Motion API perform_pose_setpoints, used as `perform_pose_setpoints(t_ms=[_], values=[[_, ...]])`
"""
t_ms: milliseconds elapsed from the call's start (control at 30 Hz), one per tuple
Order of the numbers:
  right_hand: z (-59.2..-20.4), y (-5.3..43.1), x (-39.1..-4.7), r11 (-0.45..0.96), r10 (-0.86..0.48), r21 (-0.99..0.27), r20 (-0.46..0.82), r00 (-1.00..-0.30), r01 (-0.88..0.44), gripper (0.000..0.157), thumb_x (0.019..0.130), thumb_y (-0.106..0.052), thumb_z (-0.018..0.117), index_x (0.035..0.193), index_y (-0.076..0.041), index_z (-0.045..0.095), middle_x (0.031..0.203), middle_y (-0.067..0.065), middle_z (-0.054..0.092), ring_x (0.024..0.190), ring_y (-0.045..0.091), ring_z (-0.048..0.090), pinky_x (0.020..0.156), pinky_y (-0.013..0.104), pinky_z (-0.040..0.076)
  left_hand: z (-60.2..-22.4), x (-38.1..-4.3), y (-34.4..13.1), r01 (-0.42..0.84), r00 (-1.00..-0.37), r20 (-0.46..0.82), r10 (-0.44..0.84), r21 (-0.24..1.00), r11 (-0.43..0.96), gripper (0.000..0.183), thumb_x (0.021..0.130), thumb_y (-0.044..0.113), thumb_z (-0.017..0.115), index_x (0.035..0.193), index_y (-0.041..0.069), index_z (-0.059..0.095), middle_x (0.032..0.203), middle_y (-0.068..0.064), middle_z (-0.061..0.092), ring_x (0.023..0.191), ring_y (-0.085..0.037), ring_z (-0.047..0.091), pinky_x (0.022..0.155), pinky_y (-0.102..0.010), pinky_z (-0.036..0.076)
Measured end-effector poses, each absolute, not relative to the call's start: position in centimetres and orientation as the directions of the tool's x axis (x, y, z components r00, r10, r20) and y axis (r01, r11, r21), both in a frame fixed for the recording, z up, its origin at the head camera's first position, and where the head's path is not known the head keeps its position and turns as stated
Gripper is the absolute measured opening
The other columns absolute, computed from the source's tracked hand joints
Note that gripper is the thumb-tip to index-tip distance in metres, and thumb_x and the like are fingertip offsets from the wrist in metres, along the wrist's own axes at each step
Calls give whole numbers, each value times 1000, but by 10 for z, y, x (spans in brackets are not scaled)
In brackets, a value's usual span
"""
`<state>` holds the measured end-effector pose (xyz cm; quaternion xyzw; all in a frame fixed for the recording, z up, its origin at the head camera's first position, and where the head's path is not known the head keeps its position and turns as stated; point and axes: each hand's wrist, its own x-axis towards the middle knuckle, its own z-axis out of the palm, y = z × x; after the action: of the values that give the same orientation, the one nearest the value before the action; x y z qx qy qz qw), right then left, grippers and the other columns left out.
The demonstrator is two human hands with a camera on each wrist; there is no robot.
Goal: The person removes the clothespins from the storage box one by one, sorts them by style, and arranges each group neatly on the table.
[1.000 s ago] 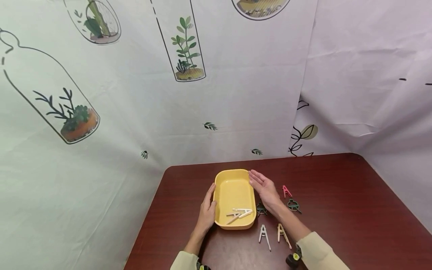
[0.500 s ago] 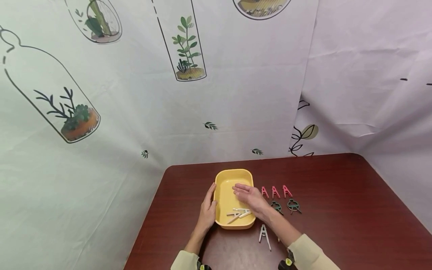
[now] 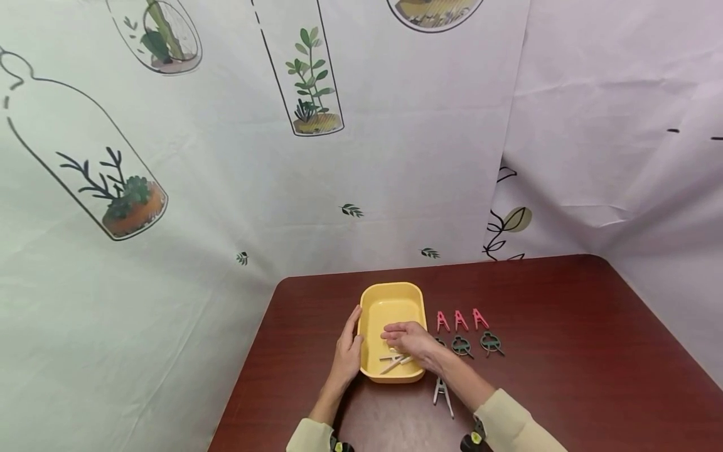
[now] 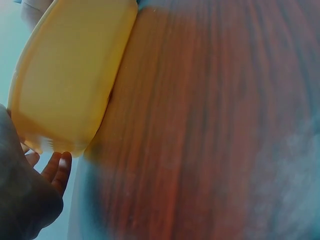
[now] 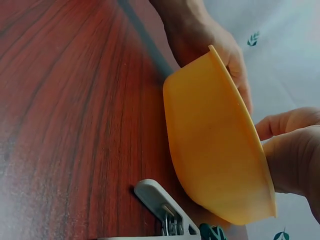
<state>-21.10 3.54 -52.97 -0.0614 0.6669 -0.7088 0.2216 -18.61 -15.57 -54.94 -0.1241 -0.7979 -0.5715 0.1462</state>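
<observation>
"Right hand [image 3: 417,344] has shifted nearer the pegs [image 3: 391,365] in the tub [image 3: 391,379], fingers loosely straight. Why's the left hand [image 3: 347,353] there?"

"Thumb and fingers spread along the tub's side, probably steadying it on the table [image 3: 553,364]."

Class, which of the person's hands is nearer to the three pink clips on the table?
Right. The right hand is over the yellow tray, left of the pink clips; the left hand is farther off, against the tray's left side.
</observation>
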Motion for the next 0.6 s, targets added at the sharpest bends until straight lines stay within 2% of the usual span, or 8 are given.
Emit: perform_pose_setpoints(t_ms=[67,100,200,300,367,500,600], values=[[-530,35,-211,-16,-388,-967,-229,-893,255,41,100,12,50,140,22,51,137,35,62,107,24,66,69,18,45,-554,-188,-156,369,-924,380,28,873,320,62,94,-22,45,155,-10,45,162,-31,40,152,-44,35,115,-13,22],[-531,35,-211,-19,-384,-966,-232,-894,259,41,100,13,49,139,22,52,137,35,62,108,25,67,72,19,48,-557,-190,-156,371,-923,384,25,870,324,62,94,-22,45,155,-10,45,162,-31,40,152,-44,35,114,-12,21],[-531,35,-209,-31,-368,-965,-233,-900,262,42,98,14,45,139,23,52,138,35,62,119,35,66,90,29,55,-569,-196,-158,383,-915,402,17,857,343,63,94,-21,44,155,-9,45,162,-30,41,152,-45,36,113,-11,20],[-529,35,-205,-38,-360,-965,-229,-905,259,44,97,15,45,141,24,49,139,38,59,128,45,60,104,44,52,-580,-203,-162,389,-912,409,26,845,367,63,95,-19,46,157,-6,45,164,-24,42,152,-41,37,113,-10,19],[-527,35,-202,-39,-348,-966,-228,-909,257,45,98,14,47,142,24,48,141,39,57,130,47,58,107,48,50,-585,-206,-166,391,-913,405,40,845,364,64,96,-17,47,158,-2,45,165,-19,43,153,-37,37,114,-11,20],[-522,35,-195,-43,-313,-966,-230,-921,256,46,101,9,51,144,24,44,144,41,53,130,45,56,105,49,49,-587,-207,-170,386,-919,391,58,854,349,64,98,-14,48,160,2,45,167,-12,42,155,-30,36,116,-12,21],[-520,35,-189,-46,-285,-969,-219,-933,242,51,97,10,49,145,25,41,147,43,47,137,49,50,110,52,45,-578,-202,-166,378,-921,386,49,859,345,63,98,-15,46,159,0,45,167,-15,41,155,-31,35,116,-13,21]])
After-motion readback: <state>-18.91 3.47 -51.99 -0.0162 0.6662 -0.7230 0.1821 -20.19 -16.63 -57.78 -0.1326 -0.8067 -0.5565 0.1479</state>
